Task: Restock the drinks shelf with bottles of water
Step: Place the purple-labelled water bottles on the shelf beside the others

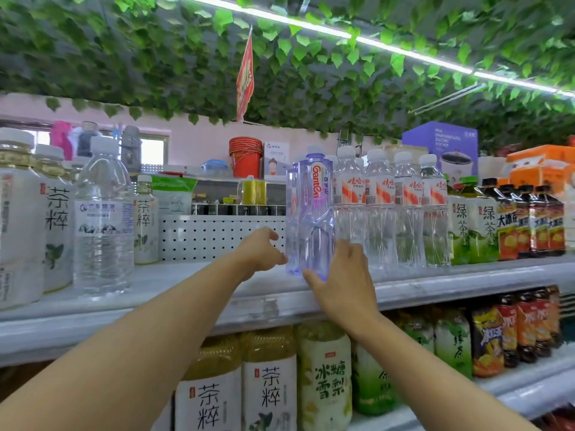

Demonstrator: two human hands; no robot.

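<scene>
A tall purple-tinted water bottle (315, 209) with a red logo stands upright on the white top shelf (193, 281). A second purple bottle (292, 231) stands just behind it to the left. My right hand (340, 278) grips the front bottle's base, thumb across the front and fingers on its right side. My left hand (261, 248) hovers with loosely curled fingers just left of the rear bottle, holding nothing. Whether it touches that bottle is unclear.
A row of clear water bottles with red-and-white labels (392, 209) stands right of the purple ones, then green tea and dark bottles. A large clear bottle (104, 219) and tea bottles stand at the left. A perforated white back panel (217, 234) closes the gap between.
</scene>
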